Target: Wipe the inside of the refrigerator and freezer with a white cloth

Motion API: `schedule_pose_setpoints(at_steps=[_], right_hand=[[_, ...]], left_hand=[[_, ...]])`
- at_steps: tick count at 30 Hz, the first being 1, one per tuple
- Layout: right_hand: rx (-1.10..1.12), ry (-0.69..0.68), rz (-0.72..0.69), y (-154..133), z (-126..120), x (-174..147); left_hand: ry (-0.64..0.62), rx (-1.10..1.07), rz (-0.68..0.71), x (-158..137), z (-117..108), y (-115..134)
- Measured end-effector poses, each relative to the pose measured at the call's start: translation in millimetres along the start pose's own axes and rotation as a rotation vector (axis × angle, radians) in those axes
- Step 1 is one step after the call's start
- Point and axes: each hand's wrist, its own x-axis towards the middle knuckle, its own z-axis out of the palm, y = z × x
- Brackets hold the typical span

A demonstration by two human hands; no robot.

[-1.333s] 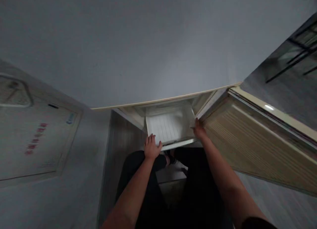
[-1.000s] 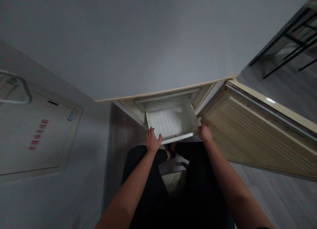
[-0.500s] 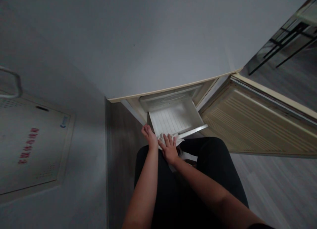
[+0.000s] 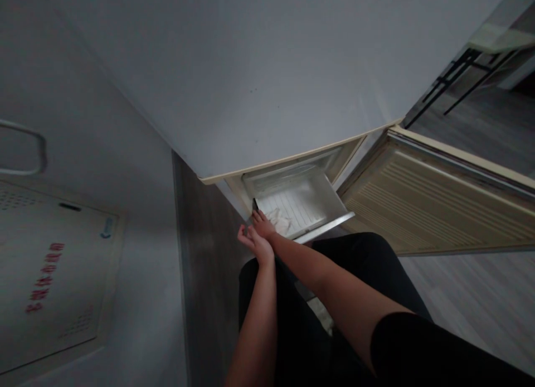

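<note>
A pale, see-through freezer drawer point(image 4: 311, 203) with a ribbed bottom is pulled part way out of a fridge. Inside its left front part lies a crumpled white cloth point(image 4: 280, 221). My right hand point(image 4: 264, 226) reaches over the drawer front and holds the cloth by the left wall; its fingertips are partly hidden. Just in front and lower, my left hand point(image 4: 258, 246) has its fingers curled at the drawer's left front corner, gripping it from outside. My right wrist crosses above the left hand.
The open fridge door point(image 4: 434, 203) stands out to the right. A white cabinet panel point(image 4: 75, 264) with red lettering and a metal handle point(image 4: 39, 153) are at the left. Grey wood floor point(image 4: 209, 236) shows between wall and fridge. A table point(image 4: 497, 41) stands far right.
My right hand has gone from the drawer's front edge to its inner left side, taking the cloth inside. The left hand has shifted slightly down, and the view has moved a little.
</note>
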Motion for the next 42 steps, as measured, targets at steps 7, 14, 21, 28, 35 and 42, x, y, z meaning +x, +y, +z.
schedule_pose_setpoints(at_steps=[7, 14, 21, 28, 35, 42], right_hand=[[0.42, 0.231, 0.145, 10.6, -20.6, -64.6], [0.899, 0.992, 0.695, 21.4, -18.3, -205.0], [0.922, 0.893, 0.697, 42.4, -40.4, -248.0], [0.408, 1.02, 0.398, 22.2, -43.8, -248.2], [0.672, 0.517, 0.251, -21.1, -17.0, -213.3], [0.965, 0.56, 0.605, -12.8, 2.8, -184.9]], left_hand=[[-0.185, 0.074, 0.083, -14.5, 0.5, 14.7], [-0.853, 0.141, 0.035, -64.5, 28.0, 27.3], [-1.168, 0.209, -0.005, -73.9, 32.0, 28.8], [-0.739, 0.191, 0.111, -53.4, 22.3, 43.0], [-0.606, 0.289, 0.237, -48.6, 6.2, 49.0], [-0.656, 0.25, 0.163, -34.0, 8.7, 44.4]])
